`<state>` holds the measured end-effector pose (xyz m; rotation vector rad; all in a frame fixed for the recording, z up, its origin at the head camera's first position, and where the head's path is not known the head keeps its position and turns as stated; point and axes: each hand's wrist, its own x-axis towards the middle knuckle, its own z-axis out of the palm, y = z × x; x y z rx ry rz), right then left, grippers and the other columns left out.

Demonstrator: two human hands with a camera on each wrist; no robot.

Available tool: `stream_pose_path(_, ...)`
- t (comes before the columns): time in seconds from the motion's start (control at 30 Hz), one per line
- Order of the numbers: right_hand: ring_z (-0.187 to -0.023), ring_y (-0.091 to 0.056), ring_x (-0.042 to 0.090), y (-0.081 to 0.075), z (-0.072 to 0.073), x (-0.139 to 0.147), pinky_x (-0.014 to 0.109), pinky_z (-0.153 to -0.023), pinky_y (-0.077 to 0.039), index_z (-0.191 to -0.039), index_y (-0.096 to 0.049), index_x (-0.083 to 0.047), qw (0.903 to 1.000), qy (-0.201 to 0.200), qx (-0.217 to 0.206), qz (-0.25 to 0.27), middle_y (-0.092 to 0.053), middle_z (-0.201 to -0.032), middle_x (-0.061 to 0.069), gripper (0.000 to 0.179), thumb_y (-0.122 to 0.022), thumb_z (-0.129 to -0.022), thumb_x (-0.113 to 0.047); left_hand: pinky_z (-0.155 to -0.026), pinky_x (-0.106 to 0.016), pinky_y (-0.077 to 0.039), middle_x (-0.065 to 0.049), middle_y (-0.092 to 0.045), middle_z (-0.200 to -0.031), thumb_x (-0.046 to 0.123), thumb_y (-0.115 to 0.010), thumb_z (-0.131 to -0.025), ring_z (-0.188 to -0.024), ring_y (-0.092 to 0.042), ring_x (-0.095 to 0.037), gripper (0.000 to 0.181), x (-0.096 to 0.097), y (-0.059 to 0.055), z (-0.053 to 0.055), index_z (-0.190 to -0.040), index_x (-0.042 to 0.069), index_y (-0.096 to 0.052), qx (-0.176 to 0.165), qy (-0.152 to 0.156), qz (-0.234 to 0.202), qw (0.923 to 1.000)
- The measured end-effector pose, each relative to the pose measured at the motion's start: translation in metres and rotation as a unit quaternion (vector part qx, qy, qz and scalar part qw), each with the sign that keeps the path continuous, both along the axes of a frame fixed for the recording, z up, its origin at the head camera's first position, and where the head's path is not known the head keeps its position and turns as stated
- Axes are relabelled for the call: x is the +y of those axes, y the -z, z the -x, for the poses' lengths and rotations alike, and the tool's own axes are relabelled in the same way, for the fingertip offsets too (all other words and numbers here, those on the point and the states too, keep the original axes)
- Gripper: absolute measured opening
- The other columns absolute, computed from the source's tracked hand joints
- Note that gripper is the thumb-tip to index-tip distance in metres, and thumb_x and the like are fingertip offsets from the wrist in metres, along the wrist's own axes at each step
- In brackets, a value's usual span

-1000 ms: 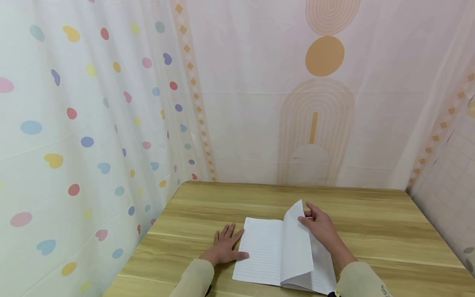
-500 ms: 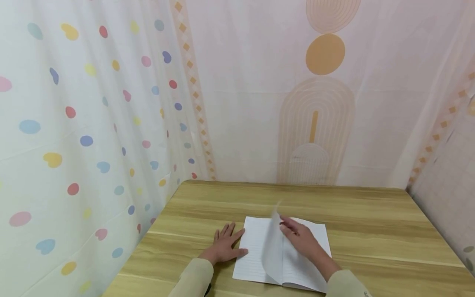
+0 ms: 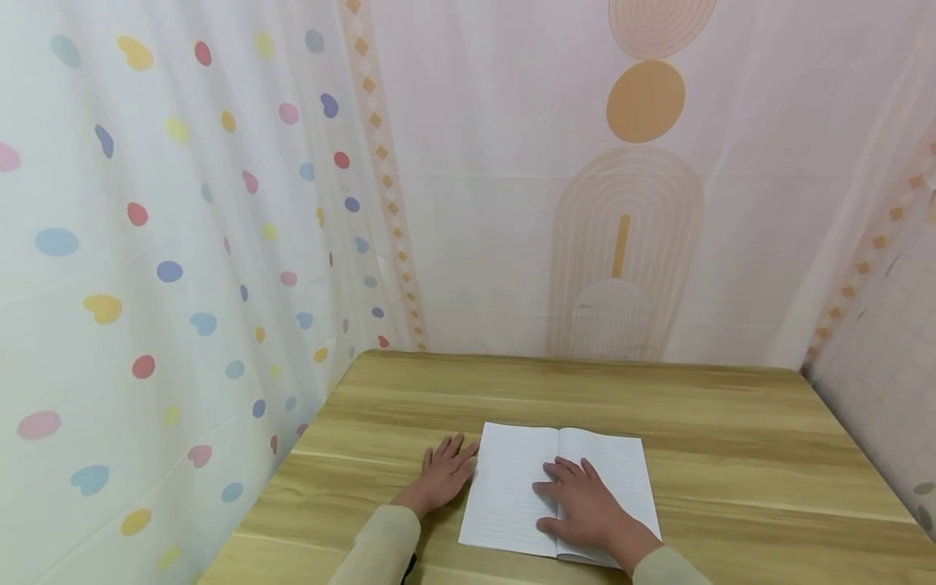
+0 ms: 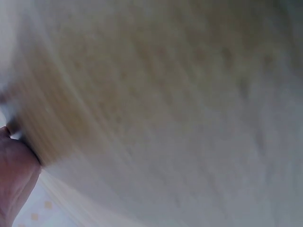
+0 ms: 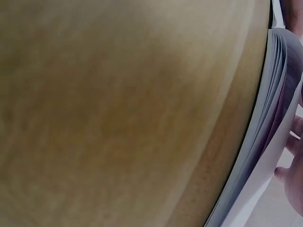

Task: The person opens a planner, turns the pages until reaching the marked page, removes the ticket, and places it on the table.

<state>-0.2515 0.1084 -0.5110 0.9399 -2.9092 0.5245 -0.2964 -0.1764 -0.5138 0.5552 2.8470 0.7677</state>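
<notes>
An open notebook [image 3: 508, 487] with white lined pages lies flat on the wooden table. My right hand [image 3: 585, 508] rests across its centre fold, fingers spread and pointing left, the fingertips on the left page and the palm over the right page. In the right wrist view the notebook's page edges [image 5: 270, 113] show as a curved stack beside the fingers. At the notebook's left edge my left hand [image 3: 444, 474] lies on the table with its fingers extended, fingertips right at the page border. Only a part of the left hand [image 4: 16, 175] shows in the left wrist view.
The wood-grain table [image 3: 731, 455] extends around the notebook on all sides. Behind it hangs a pale curtain [image 3: 483, 244] with arch patterns, and a dotted curtain [image 3: 219, 244] runs along the left side.
The raised page my right hand held has swung over to the left and now lies flat. That hand has let go and spread over the fold. The left hand's thumb has left the page.
</notes>
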Motion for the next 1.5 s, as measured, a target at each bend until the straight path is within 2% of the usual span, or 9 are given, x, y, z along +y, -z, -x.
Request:
stream_pose_path(0.1, -0.135, -0.043, 0.038, 0.001, 0.001, -0.001, 0.064, -0.11, -0.025, -0.127, -0.068, -0.016, 1.0, 0.001, -0.001, 0.002, -0.055, -0.14, 0.013, 0.051, -0.071, -0.086, -0.045, -0.112, -0.068, -0.001, -0.026, -0.019, -0.16, 0.056, -0.051, -0.098, -0.147, -0.009, -0.047, 0.076, 0.001, -0.001, 0.0, -0.154, 0.007, -0.036, -0.009, -0.001, 0.029, 0.9995)
stream_pose_path(0.2, -0.135, -0.043, 0.038, 0.002, 0.001, -0.001, 0.064, -0.11, -0.026, -0.127, -0.068, -0.015, 1.0, 0.004, 0.0, 0.004, -0.055, -0.14, 0.014, 0.051, -0.071, -0.086, -0.045, -0.113, -0.067, -0.001, -0.025, -0.016, -0.161, 0.062, -0.064, -0.087, -0.148, -0.008, -0.045, 0.09, 0.0, -0.001, -0.001, -0.155, 0.011, -0.035, -0.018, 0.002, 0.052, 0.9985)
stream_pose_path(0.4, -0.135, -0.042, 0.041, 0.005, 0.003, 0.012, 0.059, -0.11, -0.03, -0.131, -0.064, -0.005, 0.9986, 0.029, 0.011, 0.043, -0.05, -0.143, 0.022, 0.053, -0.068, -0.091, -0.04, -0.114, -0.066, 0.0, -0.024, -0.013, -0.162, 0.06, -0.067, -0.087, -0.149, -0.006, -0.044, 0.089, 0.0, -0.003, -0.003, -0.156, 0.014, -0.034, -0.03, 0.003, 0.058, 0.9979)
stream_pose_path(0.6, -0.13, -0.044, 0.047, 0.01, 0.013, 0.046, 0.064, -0.106, -0.032, -0.131, -0.061, 0.004, 0.991, 0.116, 0.036, 0.057, -0.051, -0.138, 0.029, 0.055, -0.066, -0.094, -0.036, -0.114, -0.066, 0.0, -0.023, -0.012, -0.162, 0.063, -0.065, -0.086, -0.149, -0.005, -0.043, 0.09, -0.001, 0.0, 0.0, -0.156, 0.015, -0.034, -0.03, 0.006, 0.061, 0.9977)
stream_pose_path(0.77, -0.133, -0.034, 0.055, 0.009, 0.022, 0.083, 0.073, -0.102, -0.025, -0.139, -0.051, 0.007, 0.9791, 0.201, -0.015, 0.028, -0.04, -0.143, 0.037, 0.074, -0.062, -0.093, -0.051, -0.114, -0.065, 0.002, -0.023, -0.01, -0.163, 0.066, -0.063, -0.086, -0.149, -0.003, -0.043, 0.091, -0.001, -0.001, 0.001, -0.157, 0.017, -0.032, -0.033, 0.008, 0.063, 0.9974)
stream_pose_path(0.87, -0.132, -0.031, 0.058, 0.009, 0.025, 0.1, 0.075, -0.101, -0.024, -0.142, -0.044, 0.009, 0.9734, 0.225, -0.039, 0.016, -0.036, -0.144, 0.039, 0.087, -0.061, -0.091, -0.059, -0.114, -0.066, 0.002, -0.023, -0.01, -0.163, 0.065, -0.063, -0.086, -0.149, -0.004, -0.044, 0.091, -0.001, -0.002, 0.001, -0.157, 0.016, -0.033, -0.035, 0.01, 0.06, 0.9976)
stream_pose_path(1.0, -0.133, -0.029, 0.059, 0.007, 0.027, 0.108, 0.076, -0.101, -0.023, -0.145, -0.039, 0.009, 0.9718, 0.227, -0.063, 0.013, -0.033, -0.145, 0.04, 0.095, -0.059, -0.089, -0.065, -0.114, -0.066, 0.001, -0.024, -0.01, -0.162, 0.063, -0.064, -0.087, -0.149, -0.004, -0.044, 0.09, -0.001, -0.004, 0.0, -0.156, 0.015, -0.033, -0.034, 0.01, 0.056, 0.9978)
stream_pose_path(1.2, -0.133, -0.026, 0.059, 0.001, 0.027, 0.108, 0.076, -0.102, -0.021, -0.146, -0.04, 0.006, 0.9707, 0.226, -0.082, 0.012, -0.031, -0.146, 0.04, 0.093, -0.06, -0.089, -0.064, -0.114, -0.065, 0.001, -0.024, -0.011, -0.162, 0.062, -0.065, -0.087, -0.149, -0.005, -0.044, 0.09, 0.0, -0.005, -0.002, -0.156, 0.016, -0.033, -0.033, 0.007, 0.062, 0.9975)
stream_pose_path(1.5, -0.133, -0.025, 0.06, 0.001, 0.024, 0.106, 0.076, -0.103, -0.02, -0.145, -0.044, 0.003, 0.9706, 0.227, -0.076, 0.023, -0.031, -0.146, 0.04, 0.084, -0.061, -0.091, -0.059, -0.114, -0.065, 0.002, -0.023, -0.01, -0.163, 0.063, -0.064, -0.087, -0.149, -0.004, -0.043, 0.09, 0.0, -0.004, -0.002, -0.157, 0.015, -0.033, -0.036, 0.008, 0.059, 0.9976)
